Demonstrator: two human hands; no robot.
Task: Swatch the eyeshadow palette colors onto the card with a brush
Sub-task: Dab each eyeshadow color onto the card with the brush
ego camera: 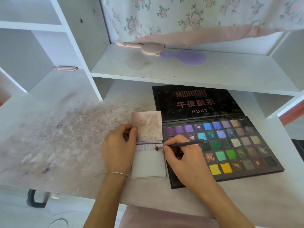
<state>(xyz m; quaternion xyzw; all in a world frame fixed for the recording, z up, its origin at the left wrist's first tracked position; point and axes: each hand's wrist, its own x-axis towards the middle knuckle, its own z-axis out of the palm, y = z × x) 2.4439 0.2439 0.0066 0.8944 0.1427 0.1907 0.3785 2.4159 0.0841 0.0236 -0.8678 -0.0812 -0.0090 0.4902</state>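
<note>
While right hand (184, 163) fingers pinch thin black brush (181, 145), left hand (119, 148) fingers grip smudged rectangular card (148, 159).

Bright, soft daylight; wide-angle view.
Shelf (181, 69) edges bow near the frame's borders. Shadows stay faint under the hands and beneath the shelf. The centre is sharp; the lower corners smear slightly. No harsh glare.

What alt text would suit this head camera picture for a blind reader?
A right hand dabs a thin black brush on a white rectangular card steadied by the left hand. An open black multicoloured eyeshadow palette lies beside it.
</note>
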